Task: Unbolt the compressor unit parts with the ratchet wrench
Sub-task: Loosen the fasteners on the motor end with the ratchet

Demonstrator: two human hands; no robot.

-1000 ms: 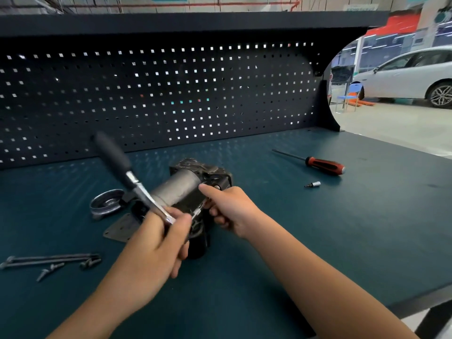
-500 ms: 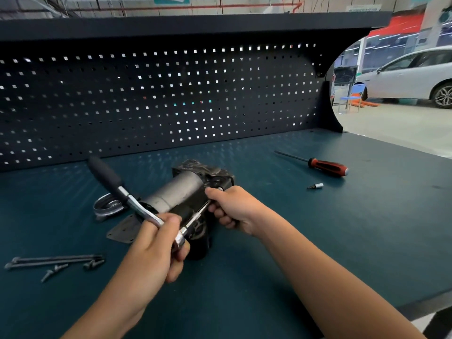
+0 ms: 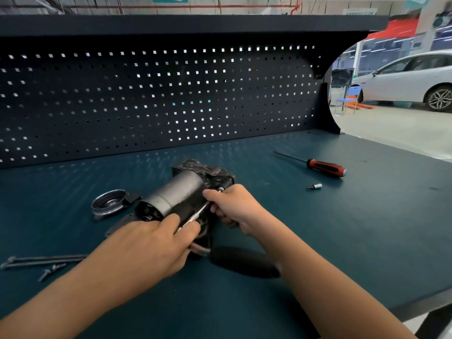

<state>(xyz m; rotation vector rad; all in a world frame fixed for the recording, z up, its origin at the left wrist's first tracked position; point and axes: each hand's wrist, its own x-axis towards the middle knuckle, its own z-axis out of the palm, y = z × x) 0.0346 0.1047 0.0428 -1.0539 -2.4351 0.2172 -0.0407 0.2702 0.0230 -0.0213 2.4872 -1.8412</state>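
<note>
**Bench stock, left to right**

1. Long bolts and loose screws. They lie far left on the table, well apart from the work. They are probably removed fasteners, parked where they cannot get mixed in.
2. Round cap. It sits just left of the unit and looks like a part already taken off, kept within reach.
3. Compressor unit. It lies on its side at the middle of the table, silver cylinder pointing near-left. This position leaves its right flank open to the tool.
4. Left hand. The fingers are curled round the head end of the ratchet wrench, probably to steady the head and drive the swing.
5. Right hand. It pinches the far end of the wrench's silver bar against the unit, likely to keep the socket seated. The bolt itself is hidden.
6. Socket bit and screwdriver. Both lie to the right, well apart from the unit, spare and untouched.

**Change noted.** Half a second ago the black handle stood up and to the left of the left hand. It now lies low on the right, under the right forearm, which suggests one long turning stroke. Both grips are as they were, and the unit has kept its place.
</note>
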